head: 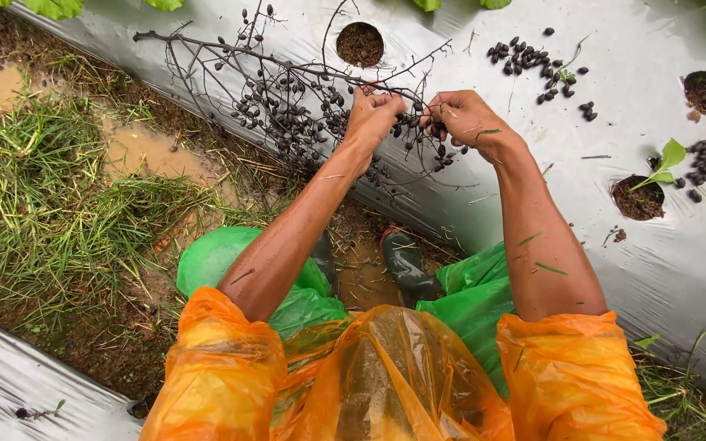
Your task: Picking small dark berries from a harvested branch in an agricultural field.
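A dry, dark branch (271,77) full of small black seeds lies over the silver plastic sheet (451,180) of a raised bed. My left hand (373,114) is closed around its thin twigs near the middle. Just to the right, my right hand (463,118) pinches twigs and seeds of the same branch. Both forearms reach out of orange plastic rain sleeves (222,367).
Piles of loose black seeds lie on the sheet at top right (533,61) and far right (704,159). Planting holes with soil (359,42), one with a green seedling (655,175). Muddy puddles (145,151), grass (51,212) and a dark rubber boot (406,265) below.
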